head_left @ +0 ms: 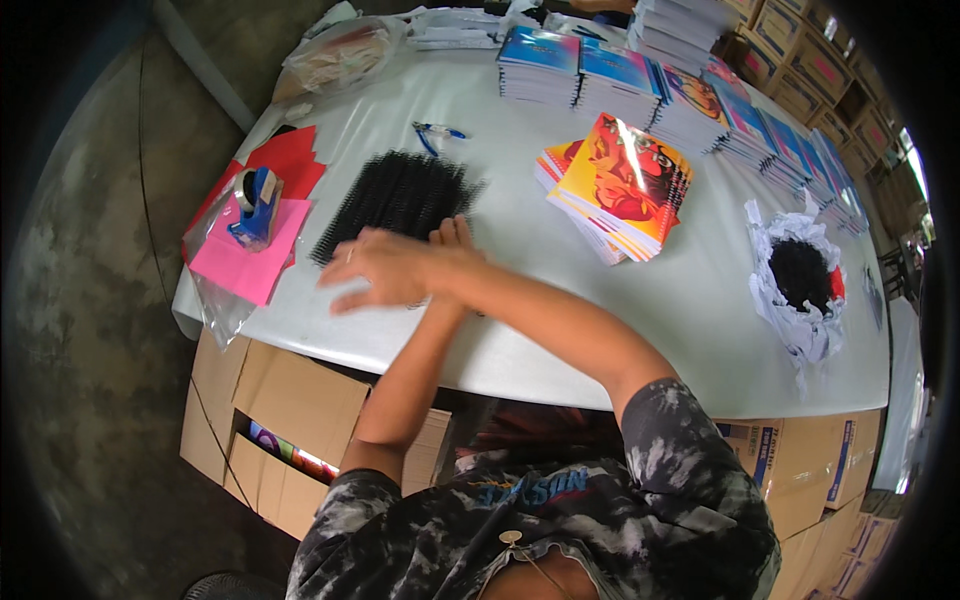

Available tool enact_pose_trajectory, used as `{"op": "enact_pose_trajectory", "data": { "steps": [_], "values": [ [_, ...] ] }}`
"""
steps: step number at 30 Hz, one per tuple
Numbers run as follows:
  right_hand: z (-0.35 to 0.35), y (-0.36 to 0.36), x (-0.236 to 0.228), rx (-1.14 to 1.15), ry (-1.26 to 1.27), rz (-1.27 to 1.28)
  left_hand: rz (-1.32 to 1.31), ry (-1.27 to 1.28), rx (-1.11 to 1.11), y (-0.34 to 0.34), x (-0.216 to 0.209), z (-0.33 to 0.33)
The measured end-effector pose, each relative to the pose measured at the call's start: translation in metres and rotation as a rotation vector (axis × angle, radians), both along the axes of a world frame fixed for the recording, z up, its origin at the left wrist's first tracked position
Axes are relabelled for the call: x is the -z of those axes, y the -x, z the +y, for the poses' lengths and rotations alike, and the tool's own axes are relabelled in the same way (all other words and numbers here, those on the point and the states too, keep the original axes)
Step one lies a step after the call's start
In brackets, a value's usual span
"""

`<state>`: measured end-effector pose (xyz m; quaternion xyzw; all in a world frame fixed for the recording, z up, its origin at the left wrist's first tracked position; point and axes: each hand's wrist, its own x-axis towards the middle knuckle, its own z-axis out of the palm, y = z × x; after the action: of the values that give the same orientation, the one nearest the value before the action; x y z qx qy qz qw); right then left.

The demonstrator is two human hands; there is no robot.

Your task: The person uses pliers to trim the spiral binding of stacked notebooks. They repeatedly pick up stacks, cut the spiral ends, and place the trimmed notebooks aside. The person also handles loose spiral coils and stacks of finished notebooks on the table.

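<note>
A wide pile of black spiral binding coils [400, 195] lies on the table in front of me. My forearms cross, the right one over the left. My right hand [385, 268] hovers at the near left edge of the pile, blurred by motion, its fingers spread and nothing seen in them. My left hand [455, 232] rests at the pile's right edge with its fingers stretched out, partly covered by my right wrist. Just beyond the pile are blue-handled pliers [438, 135]. To the right sits a stack of orange-covered notebooks [625, 190].
Blue-covered notebooks [540, 70] stand in stacks along the far edge. A blue tape dispenser [257, 208] sits on pink sheets [262, 255] at the left. Crumpled white wrapping [765, 290] holds black coils at the right. An open carton [300, 390] stands below the table edge.
</note>
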<state>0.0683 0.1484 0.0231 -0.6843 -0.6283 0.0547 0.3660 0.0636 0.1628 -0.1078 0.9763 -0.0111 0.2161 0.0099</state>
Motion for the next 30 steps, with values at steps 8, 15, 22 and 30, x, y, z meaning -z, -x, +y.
{"op": "enact_pose_trajectory", "data": {
  "steps": [8, 15, 22, 30],
  "values": [
    [-0.121, 0.204, -0.077, -0.558, -0.853, 0.405, -0.028, 0.039, -0.004, -0.006, -0.037, 0.023],
    [-0.163, 0.252, -0.084, -0.815, -0.76, 1.045, -0.319, 0.187, 0.214, -0.017, -0.077, -0.007],
    [-0.219, 0.244, -0.06, -0.468, -0.672, 0.815, -0.258, 0.135, 0.855, -0.014, -0.125, -0.13],
    [-0.311, 0.186, 0.029, 1.219, -1.13, 0.692, 0.019, 0.538, 1.041, 0.065, -0.163, -0.102]
  ]
}}
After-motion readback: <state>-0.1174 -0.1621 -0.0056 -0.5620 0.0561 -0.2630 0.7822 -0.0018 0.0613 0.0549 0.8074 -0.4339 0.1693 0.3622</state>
